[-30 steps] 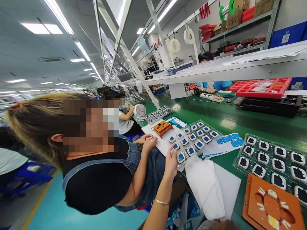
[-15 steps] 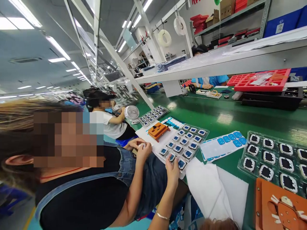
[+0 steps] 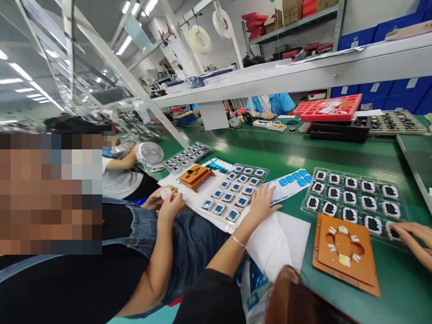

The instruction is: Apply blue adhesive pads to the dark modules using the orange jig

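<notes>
My left hand [image 3: 261,204], with a bracelet at its wrist, is spread open over the edge between a clear tray [image 3: 221,220] of white-framed blue pieces and a sheet of blue stickers [image 3: 278,191]. At the right edge my right hand [image 3: 413,240] reaches in with extended fingers, its fingertips touching a white-framed black piece [image 3: 393,230] in another clear tray [image 3: 305,202]. An orange fixture [image 3: 366,252] with small white and cream parts lies nearer, left of my right hand. White cloth and paper [image 3: 273,243] lie below my left hand.
A co-worker beside me on the left holds a small white round part [image 3: 166,193]. An orange stand [image 3: 195,177], another piece tray [image 3: 189,157] and a white fan [image 3: 150,153] are beyond. Red trays [image 3: 330,108] sit across the green table [image 3: 270,157], under a white shelf [image 3: 286,74].
The view has turned right. My left hand has left the blue pieces at the near edge of their tray and moved toward the sticker sheet. My right hand has come into view.
</notes>
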The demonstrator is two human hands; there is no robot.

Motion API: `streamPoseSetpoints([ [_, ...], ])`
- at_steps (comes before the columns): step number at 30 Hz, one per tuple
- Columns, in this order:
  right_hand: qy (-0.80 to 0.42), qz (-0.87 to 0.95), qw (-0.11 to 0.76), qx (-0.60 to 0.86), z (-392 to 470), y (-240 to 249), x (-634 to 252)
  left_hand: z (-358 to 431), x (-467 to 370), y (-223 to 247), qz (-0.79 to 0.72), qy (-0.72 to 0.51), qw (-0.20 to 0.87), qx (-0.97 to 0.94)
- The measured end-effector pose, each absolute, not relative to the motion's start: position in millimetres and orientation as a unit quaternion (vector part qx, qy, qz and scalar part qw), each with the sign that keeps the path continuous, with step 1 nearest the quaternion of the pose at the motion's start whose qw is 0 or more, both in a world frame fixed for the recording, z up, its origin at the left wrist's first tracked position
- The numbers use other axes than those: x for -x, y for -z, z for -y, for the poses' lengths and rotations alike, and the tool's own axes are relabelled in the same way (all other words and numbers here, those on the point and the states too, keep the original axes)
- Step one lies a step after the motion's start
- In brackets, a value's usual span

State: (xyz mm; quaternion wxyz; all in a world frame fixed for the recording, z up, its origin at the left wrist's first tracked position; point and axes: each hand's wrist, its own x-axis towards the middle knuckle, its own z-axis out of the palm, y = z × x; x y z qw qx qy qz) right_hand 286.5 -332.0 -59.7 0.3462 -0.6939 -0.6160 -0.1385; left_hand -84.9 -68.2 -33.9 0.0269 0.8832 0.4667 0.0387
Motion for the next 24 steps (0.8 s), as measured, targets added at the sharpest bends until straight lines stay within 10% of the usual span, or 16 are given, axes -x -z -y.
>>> streamPoseSetpoints([
  [24,0.143,0.704,0.330,0.612,327,46,-268,-17,1,27,-0.622,-0.055,0.154,-0.766],
])
